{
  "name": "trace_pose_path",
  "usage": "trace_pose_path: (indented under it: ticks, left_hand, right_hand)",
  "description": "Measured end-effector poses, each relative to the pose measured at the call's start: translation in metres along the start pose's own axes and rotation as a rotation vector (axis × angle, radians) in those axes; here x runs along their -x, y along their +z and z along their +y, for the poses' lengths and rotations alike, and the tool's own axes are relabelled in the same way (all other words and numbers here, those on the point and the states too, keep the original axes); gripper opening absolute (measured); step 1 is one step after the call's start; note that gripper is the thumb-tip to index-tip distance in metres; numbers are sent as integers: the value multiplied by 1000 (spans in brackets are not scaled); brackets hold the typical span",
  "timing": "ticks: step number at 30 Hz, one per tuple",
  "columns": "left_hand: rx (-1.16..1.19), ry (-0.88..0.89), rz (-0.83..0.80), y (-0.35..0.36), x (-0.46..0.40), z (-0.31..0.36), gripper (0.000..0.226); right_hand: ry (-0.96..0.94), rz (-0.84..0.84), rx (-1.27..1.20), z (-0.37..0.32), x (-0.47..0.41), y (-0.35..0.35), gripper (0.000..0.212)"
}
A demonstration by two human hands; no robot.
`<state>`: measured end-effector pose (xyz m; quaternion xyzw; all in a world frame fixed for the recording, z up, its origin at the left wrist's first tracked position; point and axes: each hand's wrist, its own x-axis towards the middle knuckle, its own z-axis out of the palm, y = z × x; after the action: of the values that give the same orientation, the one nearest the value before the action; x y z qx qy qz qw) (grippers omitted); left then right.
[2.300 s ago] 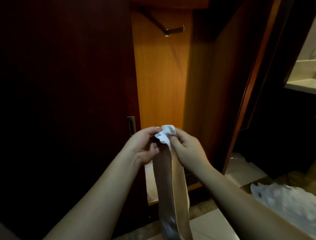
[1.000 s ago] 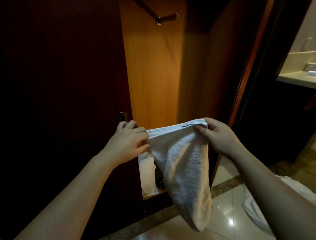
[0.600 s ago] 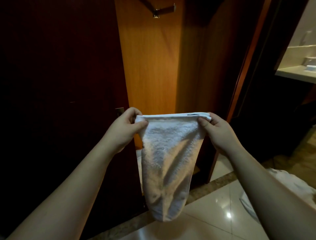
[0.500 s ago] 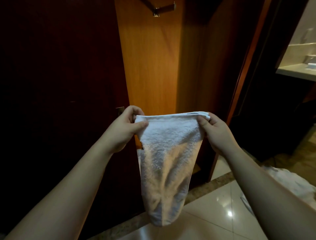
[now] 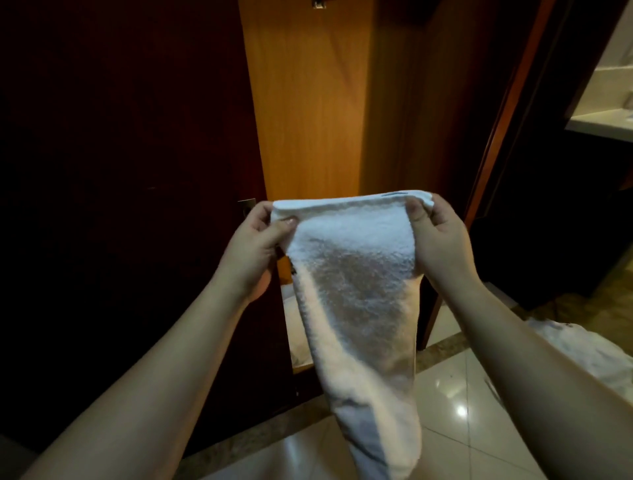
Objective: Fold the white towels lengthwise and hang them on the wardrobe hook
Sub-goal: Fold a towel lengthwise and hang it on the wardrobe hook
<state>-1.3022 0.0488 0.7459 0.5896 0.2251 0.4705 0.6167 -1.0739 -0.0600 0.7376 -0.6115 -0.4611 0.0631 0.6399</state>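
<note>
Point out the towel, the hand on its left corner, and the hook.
towel [image 5: 356, 284]: head view, middle of the hanging cloth.
left hand [image 5: 255, 245]: head view, back of the hand.
hook [image 5: 318, 4]: head view, metal end at top edge.

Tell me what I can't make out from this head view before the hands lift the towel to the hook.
- wardrobe hook: cut off by the top edge; only its tip shows.
- wardrobe floor: mostly hidden behind the towel.
- left hand and right hand: fingertips behind the towel's top edge are hidden by the cloth.
- white pile on the floor: cut by the right edge, too dim to identify.
</note>
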Motion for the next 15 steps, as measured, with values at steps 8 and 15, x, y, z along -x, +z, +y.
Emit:
trace_pose_path:
  ticks: [8, 15]
  left_hand:
    - [-224, 172, 250, 16, 2, -23, 11]
    - [-322, 217, 181, 10, -9, -3, 10]
  right_hand:
    - [37, -53, 10, 8, -3, 4, 23]
    - [58, -102, -23, 12, -6, 4, 33]
